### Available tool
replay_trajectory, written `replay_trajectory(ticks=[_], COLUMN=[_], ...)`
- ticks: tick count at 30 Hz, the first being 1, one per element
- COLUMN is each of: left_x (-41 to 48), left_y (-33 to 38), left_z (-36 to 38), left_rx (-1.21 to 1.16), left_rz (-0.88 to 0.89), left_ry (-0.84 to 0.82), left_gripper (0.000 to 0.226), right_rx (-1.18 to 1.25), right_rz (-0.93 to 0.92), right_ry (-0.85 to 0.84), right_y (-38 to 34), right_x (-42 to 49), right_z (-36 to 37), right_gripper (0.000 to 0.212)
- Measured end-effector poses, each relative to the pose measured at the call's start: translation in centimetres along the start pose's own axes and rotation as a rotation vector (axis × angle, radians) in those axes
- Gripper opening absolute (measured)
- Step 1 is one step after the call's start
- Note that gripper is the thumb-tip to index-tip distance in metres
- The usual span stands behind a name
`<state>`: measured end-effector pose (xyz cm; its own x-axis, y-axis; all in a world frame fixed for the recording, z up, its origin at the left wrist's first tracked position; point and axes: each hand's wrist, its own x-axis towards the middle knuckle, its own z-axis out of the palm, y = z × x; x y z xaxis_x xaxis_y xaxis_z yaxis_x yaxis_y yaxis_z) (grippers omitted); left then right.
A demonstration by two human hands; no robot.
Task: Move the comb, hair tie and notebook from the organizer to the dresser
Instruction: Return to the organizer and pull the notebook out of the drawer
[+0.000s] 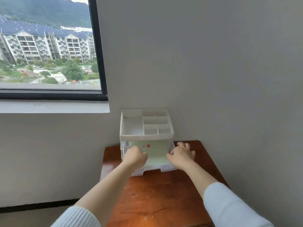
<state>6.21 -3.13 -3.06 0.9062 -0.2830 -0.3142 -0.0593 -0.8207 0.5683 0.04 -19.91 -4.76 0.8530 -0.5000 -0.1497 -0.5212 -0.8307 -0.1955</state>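
The pale green notebook [156, 152] lies flat in the pulled-out drawer [168, 167] of the clear plastic organizer [146, 136], which stands at the dresser's [164, 194] back edge against the wall. My left hand [134, 157] is curled over the notebook's left side, fingers tucked under; whether they pinch it I cannot tell. My right hand [182, 155] is spread at the drawer's right rim, fingertips at the notebook's edge. I see no comb or hair tie; the 6 top compartments look bare. The light organizer could slide or the drawer tip out if I pull upward unevenly.
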Motion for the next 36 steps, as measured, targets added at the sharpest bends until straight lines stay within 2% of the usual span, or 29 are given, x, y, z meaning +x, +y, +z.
replay_trajectory(ticks=[5,12,14,18,20,23,26,28,30,33,36], left_x=[2.4,3.6,3.7,3.2,3.1,3.1,3.7,3.8,4.2,4.6,4.8], left_y=[1.0,1.9,2.0,2.3,2.2,1.6,0.5,-0.3,-1.2,-2.4,-3.2], left_z=[0.5,1.5,1.0,-0.4,-0.9,-1.6,-1.8,-1.7,-1.3,-1.4,-2.3], left_rx=[-0.028,-0.198,-0.261,-0.422,-0.441,-0.310,-0.011,0.091,0.002,-0.350,-0.691], left_rz=[-0.098,-0.259,-0.267,-0.230,-0.186,-0.146,-0.082,-0.054,-0.050,-0.042,-0.085], left_ry=[-0.174,-0.144,-0.138,-0.170,-0.183,-0.126,0.017,0.124,0.160,0.158,0.056], left_gripper=[0.025,0.045,0.043,0.023,0.029,0.006,0.013,0.006,0.020,0.024,0.037], right_rx=[-0.082,-0.006,0.002,-0.013,-0.021,-0.018,-0.020,-0.005,0.008,0.013,0.043], right_rz=[0.012,0.069,0.068,0.042,0.035,0.028,0.023,0.024,0.021,0.009,0.015], right_ry=[-0.061,-0.071,-0.070,-0.061,-0.061,-0.046,-0.044,-0.046,-0.034,-0.016,-0.023], right_y=[-0.8,-1.4,-1.4,-1.3,-1.4,-1.4,-1.4,-1.3,-1.1,-0.7,-0.5], right_x=[2.1,3.1,3.1,3.3,3.2,3.2,3.2,3.2,3.1,3.1,3.1], right_z=[1.0,2.2,2.2,2.2,2.3,2.4,2.3,2.3,2.3,2.0,1.5], right_gripper=[0.050,0.052,0.052,0.054,0.058,0.062,0.061,0.060,0.058,0.058,0.057])
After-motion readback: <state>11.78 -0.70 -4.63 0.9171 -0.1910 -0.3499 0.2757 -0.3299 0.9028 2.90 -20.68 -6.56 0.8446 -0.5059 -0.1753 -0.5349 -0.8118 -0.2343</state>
